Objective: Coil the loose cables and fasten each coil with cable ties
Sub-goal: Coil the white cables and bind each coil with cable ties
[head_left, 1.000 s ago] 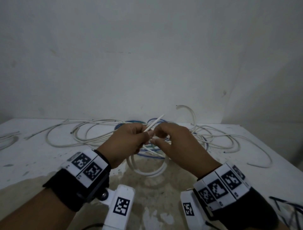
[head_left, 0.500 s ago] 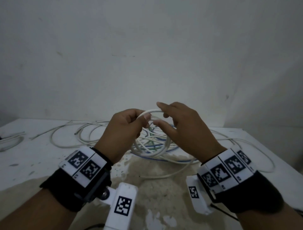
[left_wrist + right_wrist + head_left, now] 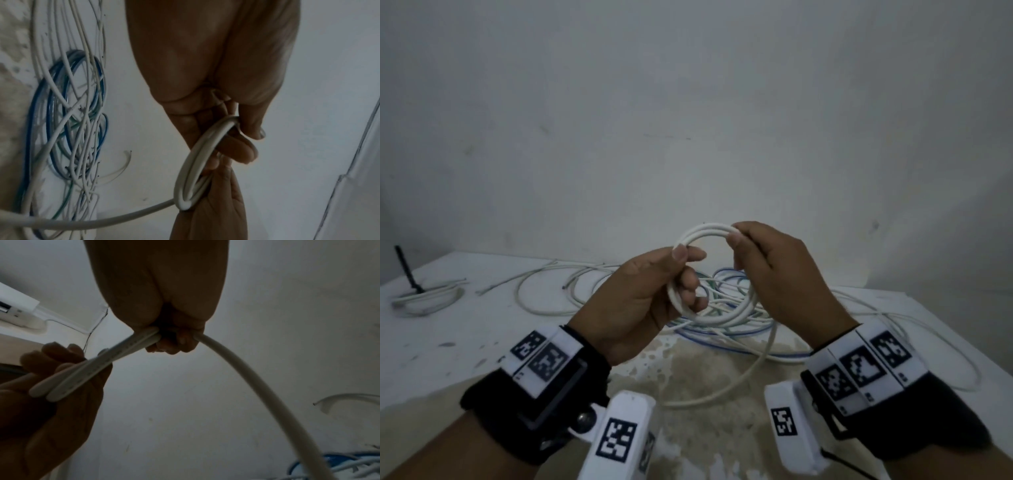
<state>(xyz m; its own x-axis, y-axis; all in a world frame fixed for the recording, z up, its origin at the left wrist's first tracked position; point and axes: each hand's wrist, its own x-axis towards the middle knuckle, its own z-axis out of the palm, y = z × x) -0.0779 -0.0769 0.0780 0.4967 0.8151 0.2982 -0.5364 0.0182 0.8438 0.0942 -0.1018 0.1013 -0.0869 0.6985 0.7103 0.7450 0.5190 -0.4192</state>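
Observation:
A small coil of thick white cable [image 3: 705, 233] is held up above the table between both hands. My left hand [image 3: 654, 291] grips the coil's left side, thumb on top and fingers curled through the ring [image 3: 197, 155]. My right hand [image 3: 763, 260] pinches the coil's upper right [image 3: 144, 339]. The cable's loose tail [image 3: 753, 370] drops from the coil onto the table; it also arcs down past the right hand [image 3: 257, 381]. Under the hands lies a tangle of white, blue and green cables [image 3: 726, 322].
More white cable [image 3: 541, 291] loops over the far left of the white table [image 3: 448, 329]. A small white coil with an upright black cable tie [image 3: 409, 274] lies at the left edge. A wall stands close behind. An air-conditioner unit [image 3: 14, 308] hangs high up.
Both hands have risen from the table with the white cable. It now forms a round coil of a few turns, and the right hand has shifted to the coil's top.

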